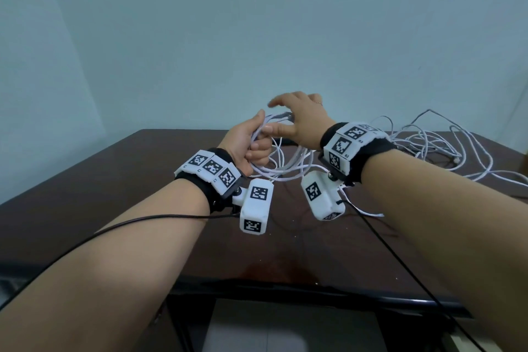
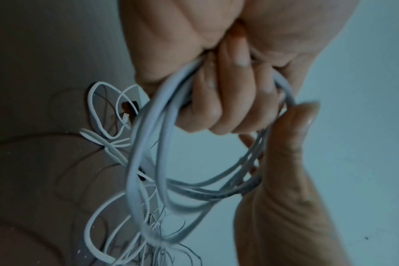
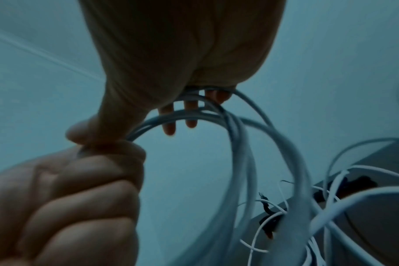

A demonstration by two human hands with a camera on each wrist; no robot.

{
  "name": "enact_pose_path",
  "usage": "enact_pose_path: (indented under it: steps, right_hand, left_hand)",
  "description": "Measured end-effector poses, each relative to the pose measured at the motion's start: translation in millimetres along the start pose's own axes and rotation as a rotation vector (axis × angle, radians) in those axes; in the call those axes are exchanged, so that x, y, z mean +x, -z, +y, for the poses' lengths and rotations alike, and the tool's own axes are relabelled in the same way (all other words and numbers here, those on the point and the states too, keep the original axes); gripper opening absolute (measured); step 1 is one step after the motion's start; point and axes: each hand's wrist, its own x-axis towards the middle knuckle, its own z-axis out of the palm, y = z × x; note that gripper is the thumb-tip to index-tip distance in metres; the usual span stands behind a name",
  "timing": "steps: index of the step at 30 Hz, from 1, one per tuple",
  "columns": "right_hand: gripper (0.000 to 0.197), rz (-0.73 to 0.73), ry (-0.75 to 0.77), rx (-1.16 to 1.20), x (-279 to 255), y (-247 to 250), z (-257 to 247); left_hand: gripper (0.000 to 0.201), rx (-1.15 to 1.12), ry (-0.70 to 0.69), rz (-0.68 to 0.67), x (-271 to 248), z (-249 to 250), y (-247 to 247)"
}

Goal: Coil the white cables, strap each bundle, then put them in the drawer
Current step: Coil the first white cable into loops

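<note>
My left hand (image 1: 251,146) grips a coil of white cable (image 1: 288,166) in its curled fingers, held above the dark wooden table (image 1: 143,194). In the left wrist view the fingers (image 2: 216,100) wrap several loops of the coil (image 2: 148,144). My right hand (image 1: 300,120) is just right of it, fingers stretched out straight and thumb reaching toward the left hand. In the right wrist view the loops (image 3: 239,144) run across its straight fingers (image 3: 169,124), and the left hand (image 3: 80,198) holds them at the lower left. No drawer is in view.
A loose tangle of white cables (image 1: 428,143) spreads over the table's far right. A small dark object (image 3: 269,226) lies on the table under the coil. Black wires from the wrist cameras (image 1: 400,260) hang over the front edge. A pale wall stands behind.
</note>
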Motion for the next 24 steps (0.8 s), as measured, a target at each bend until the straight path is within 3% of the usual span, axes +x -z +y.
enact_pose_path:
  steps: [3, 5, 8, 16, 22, 24]
  right_hand:
    - [0.028, -0.1, -0.095, 0.285, -4.9, 1.7, 2.8]
    - [0.031, -0.127, -0.103, 0.387, -9.1, 2.7, 0.5]
    - [0.038, -0.093, -0.086, 0.352, -10.8, 3.6, -1.8]
    - [0.05, 0.013, -0.157, 0.281, -2.5, -0.6, -6.1]
    - [0.047, -0.04, -0.215, 0.545, -11.3, 1.3, -1.0]
    - [0.056, -0.071, -0.252, 0.472, -16.1, 3.1, 5.1]
  left_hand:
    - [0.054, -0.044, 0.016, -0.008, -2.6, 2.8, -2.2]
    - [0.062, -0.019, 0.028, 0.006, -1.9, 4.4, -1.3]
    - [0.067, -0.021, 0.045, 0.004, -0.9, 6.8, -1.0]
    - [0.061, -0.077, 0.052, -0.061, -1.2, 4.7, 1.2]
    - [0.06, -0.143, -0.029, 0.182, -4.1, 2.2, -8.3]
    - [0.057, -0.232, -0.063, 0.251, -4.9, 3.5, -7.1]
